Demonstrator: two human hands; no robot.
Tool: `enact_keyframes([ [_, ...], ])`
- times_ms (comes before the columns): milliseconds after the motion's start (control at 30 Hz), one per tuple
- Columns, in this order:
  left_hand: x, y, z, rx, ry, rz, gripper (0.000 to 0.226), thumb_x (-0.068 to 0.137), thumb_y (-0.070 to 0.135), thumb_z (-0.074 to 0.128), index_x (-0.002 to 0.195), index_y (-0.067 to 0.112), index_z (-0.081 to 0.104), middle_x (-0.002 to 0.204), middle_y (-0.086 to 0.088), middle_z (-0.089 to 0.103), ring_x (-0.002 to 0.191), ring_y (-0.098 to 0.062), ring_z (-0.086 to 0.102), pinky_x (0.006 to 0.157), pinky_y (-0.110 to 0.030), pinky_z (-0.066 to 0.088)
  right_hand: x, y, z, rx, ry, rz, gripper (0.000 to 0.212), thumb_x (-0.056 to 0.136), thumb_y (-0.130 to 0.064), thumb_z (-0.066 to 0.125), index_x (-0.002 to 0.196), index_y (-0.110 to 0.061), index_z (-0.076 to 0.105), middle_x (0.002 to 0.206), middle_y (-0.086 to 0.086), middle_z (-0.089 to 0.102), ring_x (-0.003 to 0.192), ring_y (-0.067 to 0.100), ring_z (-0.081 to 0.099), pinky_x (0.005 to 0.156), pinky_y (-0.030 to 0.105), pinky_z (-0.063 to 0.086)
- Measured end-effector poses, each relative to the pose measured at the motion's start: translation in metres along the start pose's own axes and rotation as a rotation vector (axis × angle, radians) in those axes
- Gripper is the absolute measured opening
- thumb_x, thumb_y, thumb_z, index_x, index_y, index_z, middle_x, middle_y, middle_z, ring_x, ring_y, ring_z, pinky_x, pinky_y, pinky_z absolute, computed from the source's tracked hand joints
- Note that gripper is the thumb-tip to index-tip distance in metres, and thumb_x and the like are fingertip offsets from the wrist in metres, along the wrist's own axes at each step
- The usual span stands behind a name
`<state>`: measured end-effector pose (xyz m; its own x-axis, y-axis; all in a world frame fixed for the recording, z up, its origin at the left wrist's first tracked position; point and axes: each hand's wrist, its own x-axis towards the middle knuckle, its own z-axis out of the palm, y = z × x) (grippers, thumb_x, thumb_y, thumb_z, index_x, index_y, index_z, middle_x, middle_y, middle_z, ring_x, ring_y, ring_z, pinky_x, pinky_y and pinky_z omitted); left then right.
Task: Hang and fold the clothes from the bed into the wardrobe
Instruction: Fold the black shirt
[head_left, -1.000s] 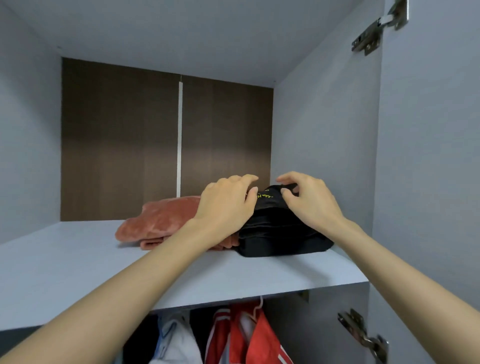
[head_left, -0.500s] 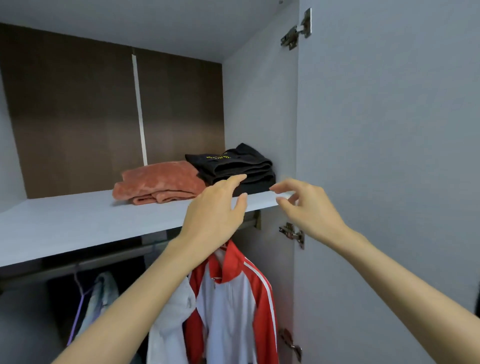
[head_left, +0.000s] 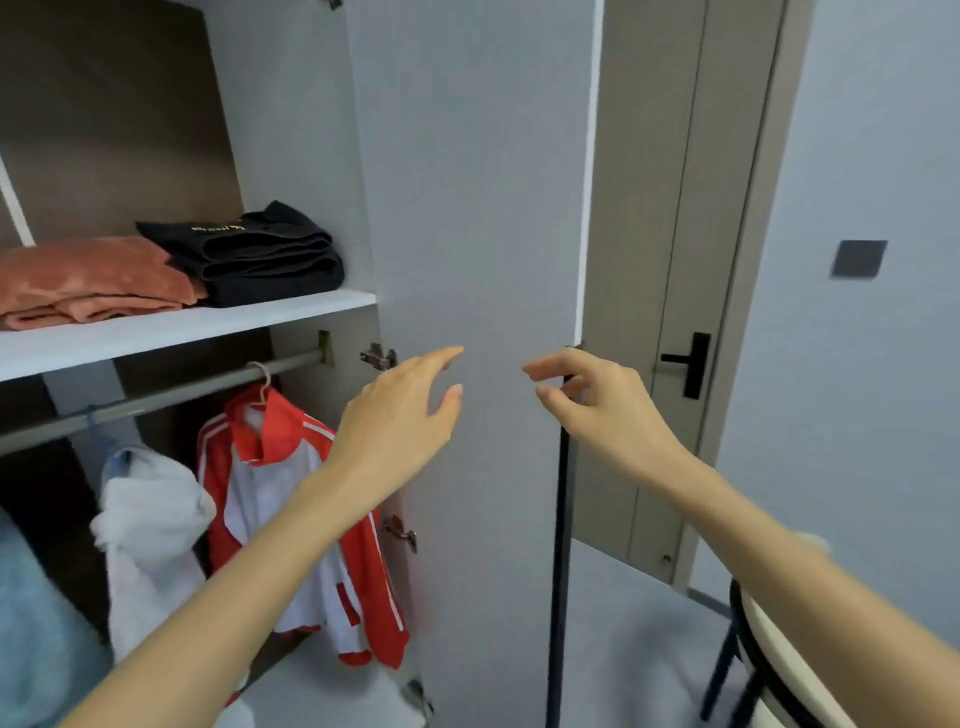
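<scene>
A folded black garment (head_left: 260, 257) with yellow lettering lies on the wardrobe shelf (head_left: 171, 325), touching a folded rust-orange garment (head_left: 88, 280) to its left. Below, a red-and-white jacket (head_left: 291, 499) and a white garment (head_left: 150, 525) hang from the rail (head_left: 156, 397). My left hand (head_left: 400, 421) is empty, fingers apart, in front of the open wardrobe door (head_left: 478, 234). My right hand (head_left: 602, 410) is also empty with fingers spread and slightly curled, near the door's outer edge.
A light-blue fluffy item (head_left: 31, 634) shows at the lower left inside the wardrobe. Right of the wardrobe door stands a room door with a black handle (head_left: 688, 364). A dark wall switch (head_left: 860, 258) is on the wall. A black-framed chair (head_left: 763, 660) stands at the lower right.
Both hands let go of the black garment and drew back from the shelf, lowering to the right. My view swung right and down, showing the door and room.
</scene>
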<state>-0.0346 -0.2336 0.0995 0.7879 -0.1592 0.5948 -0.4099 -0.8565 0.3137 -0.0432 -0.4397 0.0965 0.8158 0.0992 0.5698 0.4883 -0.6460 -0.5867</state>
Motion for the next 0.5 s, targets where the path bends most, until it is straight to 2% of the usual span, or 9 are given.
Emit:
enact_keyframes([
  [100,-0.019,0.046,0.031,-0.057,-0.046,0.026,0.042,0.096,0.035,0.046,0.138,0.035,0.043,0.136,0.012,0.054,0.121,-0.018,0.053,0.098,-0.038,0.043,-0.048,0.027,-0.043,-0.027,0.006,0.060,0.023,0.094,-0.023,0.055,0.112,-0.031,0.065,0.105,-0.025,0.064,0.087,0.001,0.060,0.080,0.024,0.050],
  [333,-0.069,0.166,0.096,-0.186,-0.164,0.081,0.042,0.097,0.032,0.045,0.139,0.033,0.043,0.135,0.008,0.055,0.116,-0.020,0.055,0.096,-0.039,0.045,-0.155,0.087,-0.135,-0.074,0.024,0.213,0.021,0.093,-0.021,0.055,0.108,-0.031,0.066,0.105,-0.021,0.066,0.088,0.007,0.061,0.082,0.028,0.050],
  [500,-0.099,0.247,0.138,-0.221,-0.245,0.162,0.043,0.098,0.033,0.044,0.141,0.032,0.042,0.135,0.009,0.054,0.120,-0.014,0.052,0.097,-0.036,0.043,-0.232,0.128,-0.196,-0.105,0.056,0.341,0.021,0.094,-0.019,0.055,0.109,-0.029,0.065,0.103,-0.023,0.064,0.086,0.004,0.060,0.078,0.023,0.048],
])
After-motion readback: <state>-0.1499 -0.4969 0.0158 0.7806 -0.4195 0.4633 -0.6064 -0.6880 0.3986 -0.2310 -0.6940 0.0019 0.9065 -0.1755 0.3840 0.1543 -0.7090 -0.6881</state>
